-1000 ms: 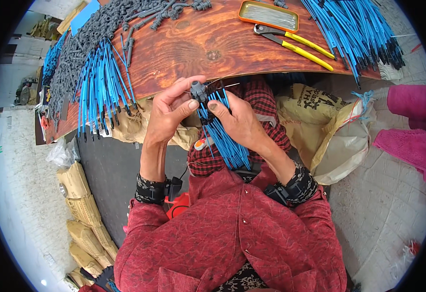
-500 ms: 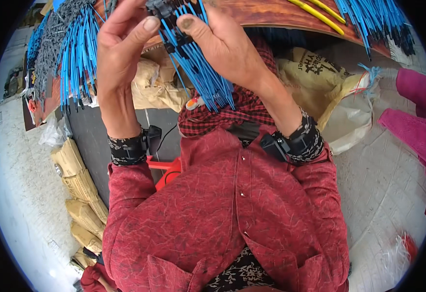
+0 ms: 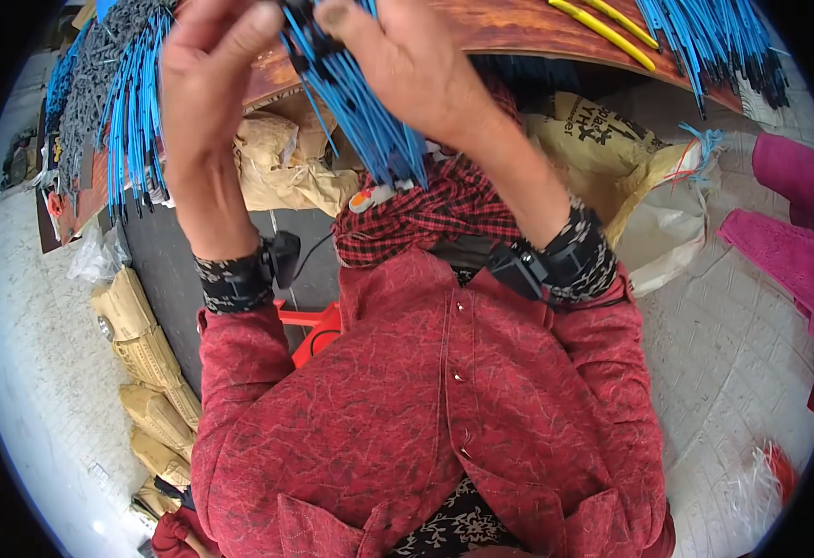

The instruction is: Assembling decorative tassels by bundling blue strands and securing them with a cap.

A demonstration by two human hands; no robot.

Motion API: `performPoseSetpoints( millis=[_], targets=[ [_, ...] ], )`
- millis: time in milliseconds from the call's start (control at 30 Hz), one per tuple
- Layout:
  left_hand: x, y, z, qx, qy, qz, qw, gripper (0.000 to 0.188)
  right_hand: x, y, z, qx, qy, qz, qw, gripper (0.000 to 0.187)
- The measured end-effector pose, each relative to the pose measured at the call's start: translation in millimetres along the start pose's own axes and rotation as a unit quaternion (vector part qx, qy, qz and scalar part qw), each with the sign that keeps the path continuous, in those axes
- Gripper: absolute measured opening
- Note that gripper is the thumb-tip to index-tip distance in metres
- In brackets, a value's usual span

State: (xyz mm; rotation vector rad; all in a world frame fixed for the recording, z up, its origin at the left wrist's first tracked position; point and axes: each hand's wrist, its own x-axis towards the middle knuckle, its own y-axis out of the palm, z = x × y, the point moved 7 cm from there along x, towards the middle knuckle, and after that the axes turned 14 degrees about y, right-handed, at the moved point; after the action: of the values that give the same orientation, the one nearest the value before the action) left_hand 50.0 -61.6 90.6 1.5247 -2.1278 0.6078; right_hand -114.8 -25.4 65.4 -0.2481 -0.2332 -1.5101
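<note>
At the top edge, my right hand (image 3: 416, 79) grips a bundle of thin blue rods (image 3: 365, 121) with black fittings at its upper part. Their lower ends point down toward my lap. My right thumb presses on the top of the bundle. Just left of it, my left hand (image 3: 207, 88) has its thumb and fingers closed together near the black fittings. Whatever lies between those fingertips is cut off by the frame edge and blurred. Dark wristbands with small black devices sit on both wrists.
A reddish wooden table (image 3: 509, 23) spans the top. Blue rods with dark ends (image 3: 718, 46) and yellow sticks (image 3: 611, 33) lie at right. Grey pieces (image 3: 100, 79) and more blue rods (image 3: 135, 121) hang at left. Sacks (image 3: 672, 237) stand below; a red-black checked cloth (image 3: 416, 219) covers my lap.
Both hands and the bundle have moved up and to the left. My left hand has drawn slightly away from the bundle, which stays in my right hand.
</note>
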Motion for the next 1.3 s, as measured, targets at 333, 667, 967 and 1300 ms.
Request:
performPoseSetpoints(
  millis=[333,667,967,1300],
  targets=[
    [-38.7,-6.3,1.1,-0.068,-0.111,0.022,0.991,0.053,-24.0,22.9,-33.6,0.053,0.130,0.126,0.982,0.038],
    [-34.0,-5.8,-1.3,-0.094,-0.092,0.041,0.990,0.056,-19.6,26.9,-37.7,0.098,0.153,0.221,0.958,0.047],
    [-28.0,-7.8,3.8,-0.065,-0.134,0.059,0.987,0.054,-21.7,20.9,-34.5,0.063,0.149,0.156,0.974,0.045],
    [0.9,1.0,-16.9,0.044,-0.184,0.187,0.964,0.049,-30.0,11.9,-34.1,0.063,0.195,0.146,0.968,0.051]
  ],
)
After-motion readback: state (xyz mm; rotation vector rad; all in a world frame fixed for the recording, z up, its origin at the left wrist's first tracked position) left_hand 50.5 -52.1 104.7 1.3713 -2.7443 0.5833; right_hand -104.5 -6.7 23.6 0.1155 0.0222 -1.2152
